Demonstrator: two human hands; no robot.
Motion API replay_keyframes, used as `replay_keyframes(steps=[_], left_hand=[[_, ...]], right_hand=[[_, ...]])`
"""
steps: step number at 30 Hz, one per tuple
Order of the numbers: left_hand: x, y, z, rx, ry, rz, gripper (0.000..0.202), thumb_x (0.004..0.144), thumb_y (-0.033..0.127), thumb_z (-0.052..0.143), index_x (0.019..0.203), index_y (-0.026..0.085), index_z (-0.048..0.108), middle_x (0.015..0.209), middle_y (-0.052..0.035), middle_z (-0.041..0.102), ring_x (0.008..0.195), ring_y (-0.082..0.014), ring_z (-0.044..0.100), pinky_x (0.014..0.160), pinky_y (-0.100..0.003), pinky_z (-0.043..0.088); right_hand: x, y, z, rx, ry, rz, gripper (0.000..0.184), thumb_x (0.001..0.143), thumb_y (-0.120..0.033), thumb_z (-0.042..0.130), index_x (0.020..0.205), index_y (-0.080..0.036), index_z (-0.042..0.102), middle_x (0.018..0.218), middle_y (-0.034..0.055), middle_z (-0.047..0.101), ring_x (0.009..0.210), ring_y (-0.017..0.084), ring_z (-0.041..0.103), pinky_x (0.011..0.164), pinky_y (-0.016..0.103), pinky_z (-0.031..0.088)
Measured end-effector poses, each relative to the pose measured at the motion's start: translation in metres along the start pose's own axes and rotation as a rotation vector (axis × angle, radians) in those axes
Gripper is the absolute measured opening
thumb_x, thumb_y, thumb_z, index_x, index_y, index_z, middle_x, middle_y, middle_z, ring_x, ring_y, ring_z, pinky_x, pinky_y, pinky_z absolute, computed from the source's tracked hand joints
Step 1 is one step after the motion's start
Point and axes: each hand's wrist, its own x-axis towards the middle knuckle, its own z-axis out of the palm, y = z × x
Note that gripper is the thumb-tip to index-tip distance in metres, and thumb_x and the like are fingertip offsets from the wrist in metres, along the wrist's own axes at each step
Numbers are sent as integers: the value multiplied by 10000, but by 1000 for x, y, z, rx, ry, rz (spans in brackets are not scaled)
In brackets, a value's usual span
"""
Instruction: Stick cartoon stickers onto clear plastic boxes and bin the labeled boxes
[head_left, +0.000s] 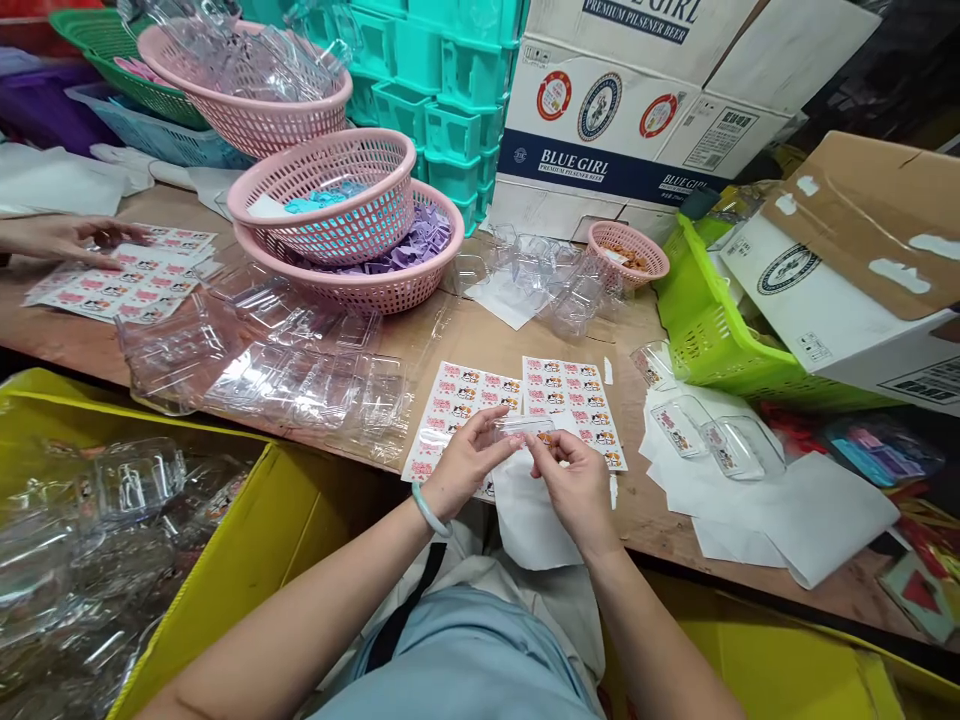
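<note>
My left hand (466, 462) and my right hand (574, 482) meet at the table's front edge and together hold a small clear plastic box (523, 430). Both hands have their fingers curled round it, the right pinching at its right end. Just behind the box lie two sticker sheets (571, 395) with pink and orange labels. White backing paper (525, 510) hangs over the edge under my hands. Two clear boxes with stickers on them (709, 437) lie on white paper to the right.
Stacked pink baskets (352, 225) stand at the back left, with clear plastic trays (285, 370) spread before them. A lime green basket (709, 330) and cardboard cartons (847, 250) crowd the right. A yellow bin of clear boxes (97, 560) sits lower left. Another person's hand (71, 238) rests on sticker sheets far left.
</note>
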Motion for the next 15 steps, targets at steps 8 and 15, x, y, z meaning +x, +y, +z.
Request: replay_keyframes(steps=[8, 15], left_hand=[[-3, 4, 8, 31, 90, 30, 642, 715, 408, 744, 1264, 155, 530, 1099, -96, 641, 990, -200, 606, 871, -316, 478], [-5, 9, 19, 175, -205, 84, 561, 810, 391, 672, 1329, 226, 539, 1320, -88, 575, 1164, -243, 566, 969, -347, 475]], right_hand=[[8, 29, -3, -109, 326, -90, 536, 780, -547, 645, 1143, -195, 466, 1050, 96, 596, 785, 175, 561, 678, 296, 480], [0, 29, -37, 244, -133, -17, 444, 872, -513, 557, 1228, -249, 525, 1265, 64, 575, 1171, 217, 545, 1000, 377, 454]])
